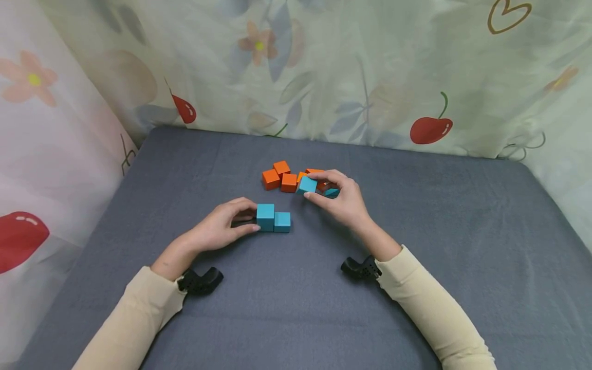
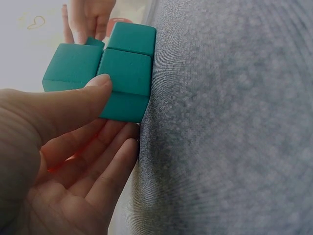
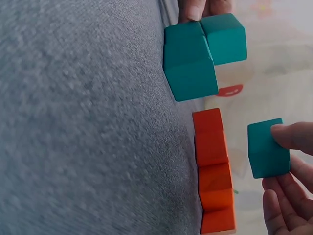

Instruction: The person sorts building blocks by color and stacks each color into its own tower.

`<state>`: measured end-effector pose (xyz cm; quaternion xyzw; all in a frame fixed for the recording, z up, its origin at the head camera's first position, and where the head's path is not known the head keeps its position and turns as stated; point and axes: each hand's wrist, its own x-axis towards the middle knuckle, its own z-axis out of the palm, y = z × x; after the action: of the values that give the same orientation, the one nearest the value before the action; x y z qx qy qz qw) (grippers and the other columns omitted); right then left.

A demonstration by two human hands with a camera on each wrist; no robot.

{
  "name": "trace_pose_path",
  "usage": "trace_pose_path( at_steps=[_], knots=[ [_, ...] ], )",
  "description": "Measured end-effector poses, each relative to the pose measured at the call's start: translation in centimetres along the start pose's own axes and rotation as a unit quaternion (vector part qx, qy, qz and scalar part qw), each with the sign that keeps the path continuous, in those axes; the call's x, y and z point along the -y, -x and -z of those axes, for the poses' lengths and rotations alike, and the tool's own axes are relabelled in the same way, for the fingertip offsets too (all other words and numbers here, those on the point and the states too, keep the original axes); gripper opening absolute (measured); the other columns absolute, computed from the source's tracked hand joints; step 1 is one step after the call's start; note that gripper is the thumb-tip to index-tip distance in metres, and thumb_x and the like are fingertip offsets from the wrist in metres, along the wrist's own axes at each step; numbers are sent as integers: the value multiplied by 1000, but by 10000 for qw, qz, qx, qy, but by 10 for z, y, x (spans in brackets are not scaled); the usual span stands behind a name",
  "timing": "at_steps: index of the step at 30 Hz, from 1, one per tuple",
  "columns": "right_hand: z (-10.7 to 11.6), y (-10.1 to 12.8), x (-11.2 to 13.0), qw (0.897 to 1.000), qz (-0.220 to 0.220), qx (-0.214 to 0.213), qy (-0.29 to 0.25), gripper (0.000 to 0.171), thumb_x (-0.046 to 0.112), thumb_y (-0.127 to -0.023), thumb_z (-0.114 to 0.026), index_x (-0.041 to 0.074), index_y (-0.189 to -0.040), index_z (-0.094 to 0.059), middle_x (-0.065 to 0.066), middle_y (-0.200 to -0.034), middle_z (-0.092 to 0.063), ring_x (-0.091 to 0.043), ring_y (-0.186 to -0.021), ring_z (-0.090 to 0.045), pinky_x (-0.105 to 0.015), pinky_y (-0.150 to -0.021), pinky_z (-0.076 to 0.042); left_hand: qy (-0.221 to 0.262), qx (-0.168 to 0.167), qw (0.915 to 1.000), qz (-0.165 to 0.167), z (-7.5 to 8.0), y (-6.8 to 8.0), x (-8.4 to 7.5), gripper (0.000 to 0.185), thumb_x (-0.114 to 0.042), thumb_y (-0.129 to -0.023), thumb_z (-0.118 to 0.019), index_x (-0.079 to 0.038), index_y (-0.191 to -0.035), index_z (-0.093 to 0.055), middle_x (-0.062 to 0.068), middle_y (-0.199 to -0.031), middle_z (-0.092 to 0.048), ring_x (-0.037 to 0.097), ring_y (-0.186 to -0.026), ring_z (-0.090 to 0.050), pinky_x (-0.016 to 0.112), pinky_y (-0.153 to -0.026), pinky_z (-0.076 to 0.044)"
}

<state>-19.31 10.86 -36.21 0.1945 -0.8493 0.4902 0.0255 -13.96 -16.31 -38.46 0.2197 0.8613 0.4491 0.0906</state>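
My right hand [image 1: 343, 202] pinches a blue cube [image 1: 307, 185] between thumb and fingertips, turned askew and lifted clear of the grey cloth [image 1: 296, 318]. The relation that counts is between that cube and my two-high blue stack [image 1: 265, 218], which lies toward eight o'clock from it, nearer me and well apart. A single low blue cube [image 1: 282, 222] touches the stack at its three o'clock side, so the bottom pair's long axis runs nine to three and its low end faces my right hand. My left hand [image 1: 222, 227] is nearest, gripping the stack from nine o'clock, thumb on its front. Orange cubes [image 1: 289, 182] bunch around nine o'clock from the held one; another blue piece [image 1: 331, 192] shows partly under my right palm.
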Motion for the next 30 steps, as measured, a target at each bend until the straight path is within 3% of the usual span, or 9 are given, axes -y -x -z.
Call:
trace_pose_path(
  at_steps=[6, 14, 20, 30],
  knots=[
    [-5, 4, 1, 9990, 314, 290, -108, 35, 14, -81, -78, 9, -115, -70, -8, -109, -65, -27, -95, -59, -46, -88, -52, -41, 21, 10000, 44, 0, 0, -1, 31, -5, -89, -66, 0, -119, -59, 13, -119, -58, 27, -114, -58, 39, -102, -48],
    [-14, 10, 0, 9918, 792, 992, -128, 37, 13, -80, -78, 9, -116, -69, -6, -110, -66, -22, -94, -60, -39, -87, -54, -62, 59, 9999, 122, 0, 0, -1, 32, -7, -90, -66, 0, -120, -59, 14, -120, -58, 28, -115, -57, 39, -103, -48],
    [-17, 12, 1, 9881, 802, 1286, -258, 38, 12, -80, -78, 9, -117, -69, -5, -111, -66, -17, -93, -60, -36, -87, -54, -14, 53, 9999, 93, 0, 0, -1, 31, -7, -90, -66, 1, -120, -59, 14, -120, -58, 27, -115, -57, 39, -103, -47],
    [-20, 12, 5, 9830, 933, 1544, -327, 38, 12, -80, -79, 9, -116, -69, -6, -112, -66, -20, -95, -61, -39, -88, -53, 43, 56, 10000, 60, 1, 0, -1, 31, -6, -90, -66, 1, -120, -59, 14, -119, -58, 27, -115, -57, 39, -103, -47]
  ],
)
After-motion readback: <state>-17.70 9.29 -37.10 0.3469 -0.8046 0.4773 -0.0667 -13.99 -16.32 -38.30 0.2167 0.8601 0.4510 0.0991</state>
